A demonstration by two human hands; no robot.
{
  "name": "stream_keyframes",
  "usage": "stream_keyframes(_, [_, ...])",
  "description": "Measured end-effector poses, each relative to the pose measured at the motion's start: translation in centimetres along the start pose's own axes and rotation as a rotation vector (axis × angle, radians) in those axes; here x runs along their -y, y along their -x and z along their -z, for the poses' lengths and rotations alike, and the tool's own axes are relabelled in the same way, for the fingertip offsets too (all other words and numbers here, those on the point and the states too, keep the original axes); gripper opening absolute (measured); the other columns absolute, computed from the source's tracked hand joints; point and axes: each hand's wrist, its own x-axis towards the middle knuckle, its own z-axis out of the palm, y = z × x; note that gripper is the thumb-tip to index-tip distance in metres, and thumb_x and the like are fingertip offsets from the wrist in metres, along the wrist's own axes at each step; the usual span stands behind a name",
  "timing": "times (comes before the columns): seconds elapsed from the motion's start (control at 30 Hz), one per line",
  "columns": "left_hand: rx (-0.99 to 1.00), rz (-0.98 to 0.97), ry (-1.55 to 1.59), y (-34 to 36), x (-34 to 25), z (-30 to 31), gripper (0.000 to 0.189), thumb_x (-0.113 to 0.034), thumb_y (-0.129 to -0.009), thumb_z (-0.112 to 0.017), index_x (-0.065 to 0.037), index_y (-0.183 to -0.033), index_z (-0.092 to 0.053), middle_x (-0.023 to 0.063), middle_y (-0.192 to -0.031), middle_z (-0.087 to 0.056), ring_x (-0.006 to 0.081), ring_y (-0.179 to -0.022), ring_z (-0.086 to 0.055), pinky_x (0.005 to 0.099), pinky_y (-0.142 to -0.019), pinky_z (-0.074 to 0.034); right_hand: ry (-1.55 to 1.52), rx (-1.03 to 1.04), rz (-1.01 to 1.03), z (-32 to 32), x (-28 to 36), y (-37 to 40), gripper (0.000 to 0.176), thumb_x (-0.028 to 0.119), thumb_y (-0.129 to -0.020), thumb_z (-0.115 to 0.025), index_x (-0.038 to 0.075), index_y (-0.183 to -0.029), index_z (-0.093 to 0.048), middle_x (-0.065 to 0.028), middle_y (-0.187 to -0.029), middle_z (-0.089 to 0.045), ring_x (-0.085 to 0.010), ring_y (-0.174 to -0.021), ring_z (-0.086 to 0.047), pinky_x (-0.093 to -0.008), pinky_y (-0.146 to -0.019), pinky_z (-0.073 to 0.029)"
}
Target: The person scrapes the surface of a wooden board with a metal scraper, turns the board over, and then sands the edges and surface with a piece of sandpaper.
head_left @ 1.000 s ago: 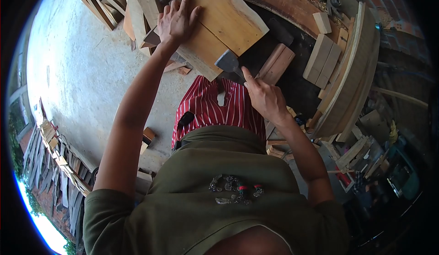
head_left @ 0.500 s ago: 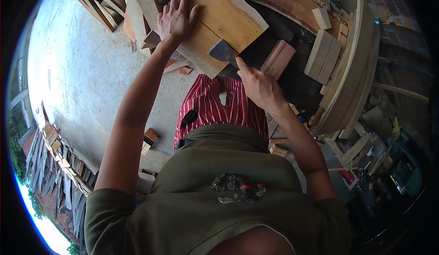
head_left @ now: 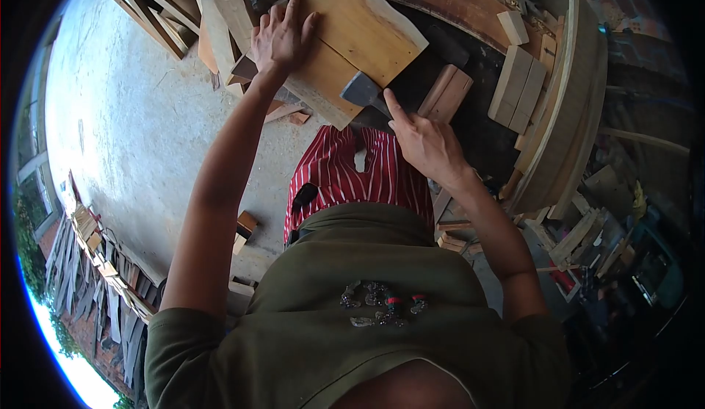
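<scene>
A yellowish wooden board (head_left: 374, 23) with a dark seam along its middle lies in front of me at the top of the view. My left hand (head_left: 283, 40) rests on its left part, fingers stretched out and slightly spread. In my right hand (head_left: 432, 145) is a putty knife (head_left: 360, 89), its wide grey blade over the board's near edge by the seam. The index finger points along the handle, most of which the hand hides.
Reddish wood blocks (head_left: 446, 93) lie right of the board on a dark surface, with paler blocks (head_left: 516, 89) farther right. A curved wooden piece (head_left: 558, 108) borders that side. Leaning planks (head_left: 220, 12) stand at upper left above the concrete floor (head_left: 139, 115).
My right hand has drawn the putty knife slightly to the right and toward me, nearer the board's edge. My left hand keeps its place on the board.
</scene>
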Motion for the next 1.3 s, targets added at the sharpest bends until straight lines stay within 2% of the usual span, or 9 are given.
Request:
stream_keyframes(0.13, [0.027,0.003,-0.009,0.1,0.2,0.2,0.065,-0.061,-0.099,-0.044,-0.027,-0.155,-0.041,0.0119,-0.129,-0.061,0.0328,-0.118,-0.058,0.046,-0.1,-0.043,0.149,0.085,0.099,0.3,0.5,-1.4,0.073,0.019,-0.098,-0.059,0.022,-0.162,-0.026,-0.0186,-0.07,-0.068,-0.0334,-0.056,-0.069,-0.0475,-0.056,-0.059])
stream_keyframes(0.23, [0.009,-0.006,0.008,0.0,0.0,0.1,0.065,-0.061,-0.099,-0.045,-0.027,-0.155,-0.041,0.0123,-0.13,-0.06,0.033,-0.119,-0.058,0.0462,-0.1,-0.043,0.062,0.161,0.001,0.2,1.2,-2.2,0.077,0.02,-0.096,-0.06,0.029,-0.163,-0.023,-0.0172,-0.064,-0.065,-0.0344,-0.056,-0.069,-0.0476,-0.057,-0.059])
stream_keyframes(0.37, [0.001,-0.012,0.021,0.2,0.1,0.2,0.064,-0.061,-0.099,-0.045,-0.027,-0.154,-0.042,0.0131,-0.132,-0.06,0.0337,-0.12,-0.058,0.0468,-0.1,-0.043,0.048,0.039,0.016,-1.0,1.4,-1.7,0.077,0.018,-0.096,-0.062,0.027,-0.162,-0.024,-0.0163,-0.056,-0.063,-0.0369,-0.051,-0.066,-0.0507,-0.056,-0.058])
stream_keyframes(0.47, [0.011,-0.003,0.027,0.1,0.0,0.2,0.064,-0.061,-0.099,-0.045,-0.026,-0.153,-0.043,0.0134,-0.132,-0.06,0.034,-0.12,-0.058,0.0469,-0.1,-0.044,0.127,0.092,-0.022,-1.5,1.6,-1.7,0.081,0.015,-0.092,-0.064,0.027,-0.162,-0.024,-0.0159,-0.066,-0.064,-0.0368,-0.058,-0.068,-0.0509,-0.057,-0.058])
stream_keyframes(0.63, [-0.022,-0.044,0.001,0.0,0.2,-0.1,0.065,-0.061,-0.102,-0.04,-0.024,-0.156,-0.039,0.0158,-0.127,-0.061,0.0354,-0.119,-0.06,0.0483,-0.097,-0.046,0.006,-0.358,0.117,-3.7,1.4,-1.9,0.073,0.005,-0.089,-0.061,0.025,-0.156,-0.042,-0.0136,-0.085,-0.062,-0.0345,-0.062,-0.07,-0.0469,-0.057,-0.06])
stream_keyframes(0.77, [0.006,-0.012,0.016,0.0,0.0,-0.1,0.065,-0.06,-0.1,-0.045,-0.026,-0.155,-0.041,0.014,-0.133,-0.059,0.0338,-0.121,-0.058,0.0465,-0.1,-0.044,-0.035,-0.185,-0.015,-1.9,1.7,-0.1,0.065,0.008,-0.094,-0.061,0.027,-0.154,-0.045,-0.012,-0.08,-0.061,-0.0306,-0.058,-0.069,-0.0431,-0.053,-0.059])
stream_keyframes(0.83, [0.003,-0.016,0.023,-0.1,0.1,-0.3,0.065,-0.06,-0.1,-0.045,-0.026,-0.154,-0.041,0.0139,-0.134,-0.059,0.0337,-0.121,-0.058,0.0464,-0.101,-0.044,-0.011,-0.116,-0.087,-1.6,1.3,0.7,0.06,0.018,-0.098,-0.062,0.032,-0.154,-0.045,-0.01,-0.075,-0.061,-0.0273,-0.056,-0.068,-0.0405,-0.05,-0.059])
stream_keyframes(0.97, [0.008,-0.01,0.023,-0.1,0.2,-0.2,0.064,-0.06,-0.1,-0.045,-0.025,-0.154,-0.043,0.0136,-0.134,-0.059,0.0336,-0.121,-0.058,0.0462,-0.101,-0.043,0.075,-0.149,-0.098,-1.6,1.3,1.3,0.058,0.025,-0.099,-0.064,0.035,-0.153,-0.046,-0.0086,-0.071,-0.06,-0.0254,-0.054,-0.067,-0.0388,-0.048,-0.058])
stream_keyframes(1.3, [-0.006,-0.028,0.03,0.0,0.1,-0.2,0.065,-0.06,-0.1,-0.044,-0.025,-0.154,-0.043,0.0136,-0.135,-0.059,0.034,-0.121,-0.058,0.047,-0.103,-0.043,0.122,-0.215,-0.108,-2.9,1.1,1.5,0.07,0.004,-0.088,-0.065,0.034,-0.15,-0.05,-0.0082,-0.07,-0.06,-0.0253,-0.054,-0.068,-0.0397,-0.049,-0.059])
